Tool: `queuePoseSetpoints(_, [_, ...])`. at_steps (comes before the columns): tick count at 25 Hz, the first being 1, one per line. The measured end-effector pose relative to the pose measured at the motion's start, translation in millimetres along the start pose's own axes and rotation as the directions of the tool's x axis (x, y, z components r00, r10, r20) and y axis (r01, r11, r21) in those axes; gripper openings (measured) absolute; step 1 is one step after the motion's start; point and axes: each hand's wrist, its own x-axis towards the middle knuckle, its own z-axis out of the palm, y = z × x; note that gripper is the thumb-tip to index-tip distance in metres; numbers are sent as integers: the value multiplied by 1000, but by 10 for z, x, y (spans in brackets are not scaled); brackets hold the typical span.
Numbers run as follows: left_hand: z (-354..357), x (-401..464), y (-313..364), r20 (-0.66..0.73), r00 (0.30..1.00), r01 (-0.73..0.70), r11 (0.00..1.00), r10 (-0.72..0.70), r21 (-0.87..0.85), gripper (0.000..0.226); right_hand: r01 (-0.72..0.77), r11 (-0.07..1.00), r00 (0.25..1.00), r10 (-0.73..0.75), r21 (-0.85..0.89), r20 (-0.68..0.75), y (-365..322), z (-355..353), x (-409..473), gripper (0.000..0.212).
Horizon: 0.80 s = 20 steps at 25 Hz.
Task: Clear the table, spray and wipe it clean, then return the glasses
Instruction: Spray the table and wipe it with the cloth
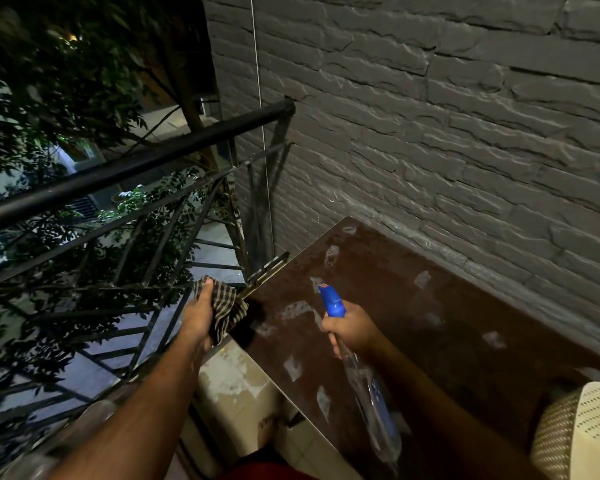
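Spray bottle [368,382], light and likely slick, we grip at its neck with our right hand [352,329]; left hand [198,315] clutches soft cloth [227,308].

So on my left there's a black metal railing [136,164] with slanted bars, and leafy tree branches [49,98] poking up behind it in the dark. Grey stone-brick wall [430,116] straight ahead, with a thin cord [262,133] hanging down by its corner. A woven cream chair back [582,431] sits bottom right. My bare foot [267,427] is down on the pale floor tiles [229,379].
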Motion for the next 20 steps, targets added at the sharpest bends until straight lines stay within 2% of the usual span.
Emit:
queuePoseSetpoints(4, [93,-22,-20,26,999,-19,1000,19,8,52,7,998,963,10,-63,269,24,108,-112,11])
queuePoseSetpoints(5, [106,-32,-26,28,999,-19,1000,19,12,52,2,998,965,15,-63,261,38,112,-131,10])
queuePoseSetpoints(8, [100,0,-43,34,999,-16,1000,15,14,52,-22,999,994,27,-46,106,121,-5,-161,10])
queuePoseSetpoints(9, [90,12,-51,35,999,-12,1000,12,15,53,-33,998,989,39,-47,140,139,-52,-187,13])
queuePoseSetpoints(12, [66,42,-94,30,1000,4,1000,-5,22,53,-75,991,917,110,-107,384,199,-49,-294,14])
queuePoseSetpoints(14, [52,49,-108,28,1000,13,1000,-13,24,56,-92,982,912,150,-166,382,258,36,-324,12])
queuePoseSetpoints(16, [38,47,-110,17,1000,20,999,-21,32,67,-94,972,938,159,-216,309,324,99,-308,13])
queuePoseSetpoints(18, [19,69,-111,16,1000,23,999,-24,47,74,-115,975,949,164,-188,271,350,98,-313,14])
queuePoseSetpoints(20, [18,53,-105,12,1000,11,999,-12,49,68,-135,980,924,177,-145,338,303,110,-348,13])
